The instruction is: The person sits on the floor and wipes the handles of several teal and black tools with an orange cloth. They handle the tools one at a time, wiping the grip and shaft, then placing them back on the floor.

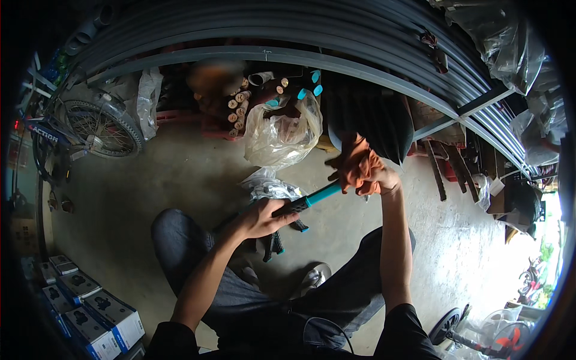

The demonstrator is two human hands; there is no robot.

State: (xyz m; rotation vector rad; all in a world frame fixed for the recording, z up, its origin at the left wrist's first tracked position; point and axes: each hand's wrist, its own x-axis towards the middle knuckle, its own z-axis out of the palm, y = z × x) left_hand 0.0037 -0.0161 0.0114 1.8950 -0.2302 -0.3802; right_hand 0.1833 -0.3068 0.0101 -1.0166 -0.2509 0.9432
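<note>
My left hand (259, 218) is closed around the black grip of a long-handled tool with a teal shaft (324, 194). The tool slants up to the right over my lap. At its far end, my right hand (385, 179) grips a bunched orange cloth (357, 163) wrapped about the shaft. The cloth covers the tool's head, so its kind is hidden. Below my left hand, several more black grips with teal ends (273, 246) hang or lie close together between my knees. Just beyond them, a clear plastic wrapper (271, 185) rests on the concrete floor.
Ahead stands a crumpled translucent bag (283, 135), beside stacked wooden handle ends (237, 111). Long grey pipes (270, 27) span a rack above. A bicycle wheel (103, 127) is at the left, boxes (90, 312) at the lower left, and a fan (507, 339) at the lower right.
</note>
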